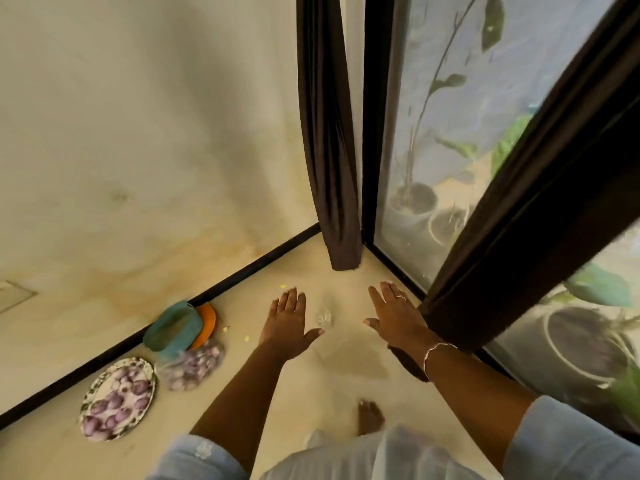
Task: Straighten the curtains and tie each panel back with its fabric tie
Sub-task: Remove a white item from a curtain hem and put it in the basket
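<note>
Two dark brown curtain panels hang at a glass door. The far panel [329, 140] hangs gathered in the room's corner, its hem near the floor. The near panel [540, 202] runs diagonally down the right, gathered, ending beside my right wrist. My left hand [289, 322] is stretched out flat with straight fingers, holding nothing. My right hand [394, 315], wearing a ring and a bracelet, is also flat and empty, just left of the near panel's lower end. No fabric tie shows in my hands.
A floral plate of purple onions [117, 398], a clear bag of onions [192, 363] and a teal and orange container [180, 327] lie on the floor by the left wall's dark skirting. A small clear object [323, 317] lies between my hands. My bare foot [370, 415] stands below. Potted plants [415, 199] sit behind the glass.
</note>
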